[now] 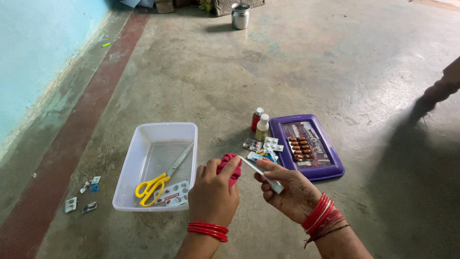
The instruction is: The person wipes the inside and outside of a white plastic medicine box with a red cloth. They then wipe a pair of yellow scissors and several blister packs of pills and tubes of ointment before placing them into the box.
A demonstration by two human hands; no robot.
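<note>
a: from my remote feed: left hand (213, 192) has its fingers clamped on a red cloth (230, 165), held over the floor (311, 62) beside the clear tub (139, 168).

b: and the right hand (292, 192)?

a: fingers pinched shut on a white tube (263, 175), its tip against the cloth. i'd judge the wipe goes best with a firm grip low on the tube while the cloth does the moving.

b: what surrounds them?

a: yellow scissors (155, 182) and a pill strip (173, 193) lie in the tub. just past the hands, loose blister packs (263, 146), two small bottles (259, 123) and a purple tray (330, 165) of brown tablets. torn foil scraps (81, 196) lie left by the wall, a steel pot (240, 15) far off.
</note>
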